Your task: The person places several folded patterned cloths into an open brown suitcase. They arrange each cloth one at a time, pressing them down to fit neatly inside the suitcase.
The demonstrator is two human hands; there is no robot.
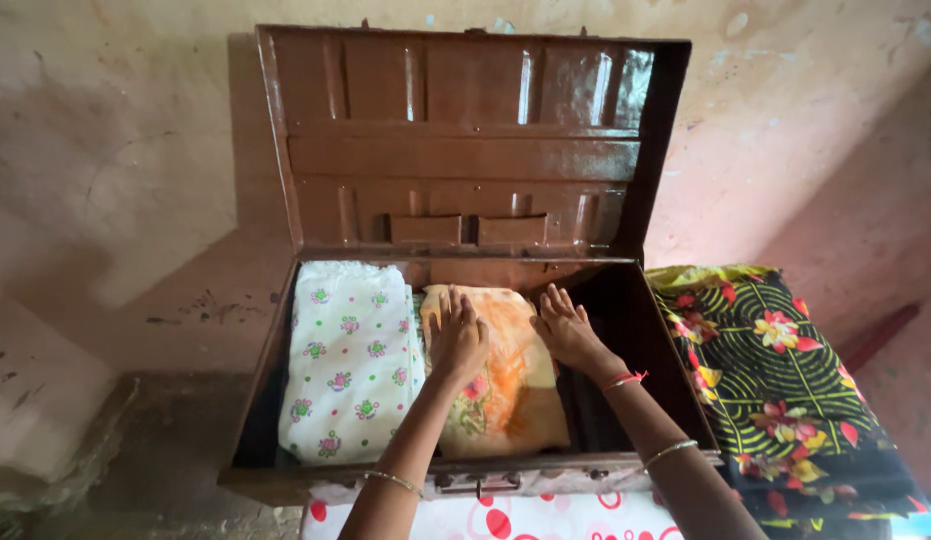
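A white cloth with red dots [505, 518] is lying at the very bottom, closest to the camera, just under the front edge of the trunk [265, 400]. The person's two arms are reaching over it into the open brown metal trunk. The left hand [457, 338] is pressing flat on a folded orange cloth [505, 385], fingers stretched out and a little apart. The right hand [570, 330] is resting flat on the right edge of the same cloth, fingers also spread. The orange cloth is sitting in the middle of the trunk. Beside it on the left, touching it, is lying a folded white cloth with small flowers [350, 365]. The trunk lid [465, 150] is standing up against the wall. Outside on the right is lying a dark cloth with red and yellow flowers [785, 380].
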